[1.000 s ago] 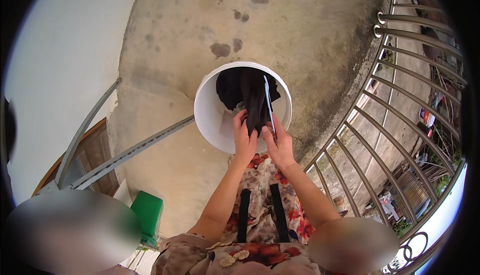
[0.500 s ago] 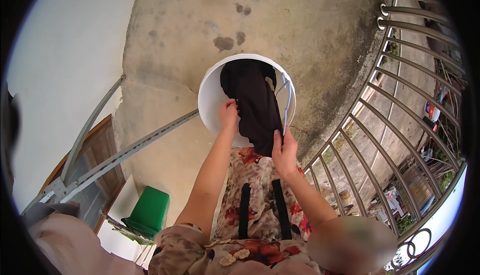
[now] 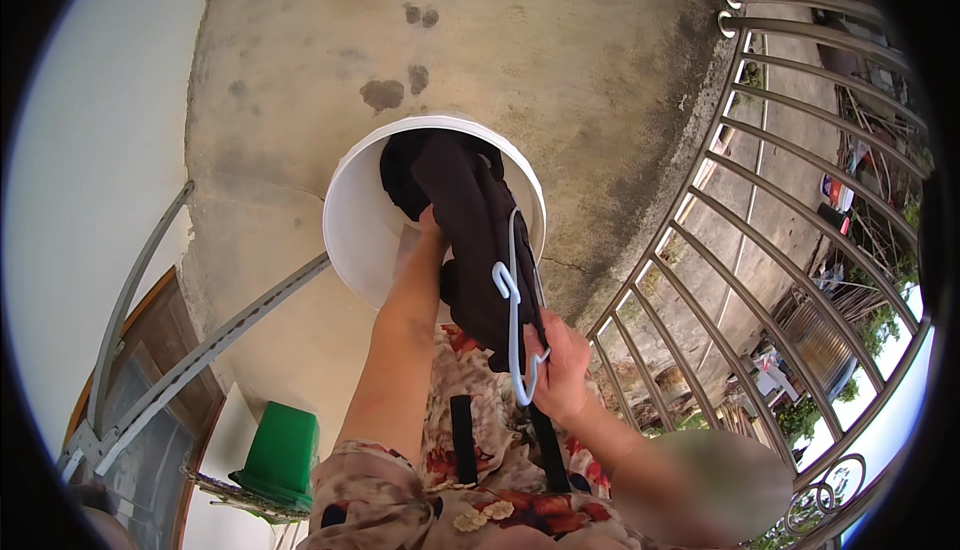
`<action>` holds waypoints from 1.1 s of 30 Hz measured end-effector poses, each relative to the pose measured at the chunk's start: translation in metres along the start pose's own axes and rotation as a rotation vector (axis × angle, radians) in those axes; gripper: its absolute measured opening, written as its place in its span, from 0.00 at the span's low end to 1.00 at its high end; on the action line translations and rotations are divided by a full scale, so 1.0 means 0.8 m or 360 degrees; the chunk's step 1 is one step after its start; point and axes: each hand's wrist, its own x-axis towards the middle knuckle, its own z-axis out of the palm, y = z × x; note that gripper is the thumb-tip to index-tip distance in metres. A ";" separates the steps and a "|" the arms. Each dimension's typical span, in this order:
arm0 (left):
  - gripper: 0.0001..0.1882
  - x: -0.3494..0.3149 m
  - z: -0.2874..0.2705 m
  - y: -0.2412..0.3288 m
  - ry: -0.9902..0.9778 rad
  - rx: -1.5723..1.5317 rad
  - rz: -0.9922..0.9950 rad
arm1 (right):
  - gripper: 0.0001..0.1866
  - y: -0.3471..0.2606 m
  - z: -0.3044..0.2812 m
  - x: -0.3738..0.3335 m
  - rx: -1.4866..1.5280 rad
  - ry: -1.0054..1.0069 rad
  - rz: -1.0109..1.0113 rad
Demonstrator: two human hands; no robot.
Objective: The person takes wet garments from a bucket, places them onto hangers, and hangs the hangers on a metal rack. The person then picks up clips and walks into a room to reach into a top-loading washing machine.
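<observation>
A black garment [image 3: 465,240] comes up out of a white bucket [image 3: 352,175] and drapes over its near rim. My left hand [image 3: 430,223] reaches into the bucket against the garment's left side. Dark folds hide its fingers. Closed at the garment's near right edge, my right hand [image 3: 562,365] grips the cloth together with a light blue clothes hanger [image 3: 515,335]. The hanger stands along the right side of the garment, partly in front of it. Part of the hanger's frame is hidden by the cloth.
A metal railing [image 3: 690,220] curves along the right. Grey metal bars [image 3: 230,335] jut from the white wall [image 3: 110,110] on the left. A green bin [image 3: 280,450] stands at the lower left. Dark stains [image 3: 382,96] mark the concrete floor beyond the bucket.
The garment's near end and my right hand have come closer to me, and the hanger now shows more fully. My left hand has gone deeper under the folds. The view has shifted right.
</observation>
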 end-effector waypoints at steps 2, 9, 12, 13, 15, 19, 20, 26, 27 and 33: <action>0.21 -0.002 0.001 0.004 0.0042 -0.0567 0.0019 | 0.14 0.007 0.002 0.001 -0.0014 0.0021 -0.0097; 0.21 -0.058 -0.006 0.024 0.0731 -0.0693 -0.0044 | 0.13 -0.003 0.001 -0.006 0.0049 0.0092 0.0036; 0.23 -0.082 0.003 0.044 0.0099 -0.0881 -0.0002 | 0.13 -0.006 0.003 -0.006 0.0009 0.0145 0.0033; 0.24 -0.085 0.012 0.052 -0.0099 -0.0983 0.0020 | 0.12 -0.006 0.006 -0.005 0.0051 0.0159 0.0022; 0.25 -0.079 0.032 0.060 -0.0303 -0.1150 0.0032 | 0.12 -0.006 0.008 -0.003 0.0069 0.0151 0.0074; 0.28 -0.059 0.040 0.051 -0.0262 -0.1250 0.0006 | 0.11 0.011 0.011 -0.004 0.0018 0.0212 0.0019; 0.29 -0.055 0.043 0.051 -0.0243 -0.1272 -0.0011 | 0.11 0.013 0.014 -0.002 0.0037 0.0265 -0.0020; 0.34 -0.040 0.064 0.040 0.0233 -0.1081 -0.0266 | 0.09 0.002 0.012 0.003 0.0067 0.0237 -0.0004; 0.35 -0.038 0.066 0.037 0.0435 -0.0892 -0.0389 | 0.09 0.000 0.012 0.005 0.0045 0.0245 -0.0036; 0.36 -0.048 0.006 0.069 0.0394 0.0090 -0.0664 | 0.10 0.009 0.000 -0.002 -0.0099 0.0176 0.0053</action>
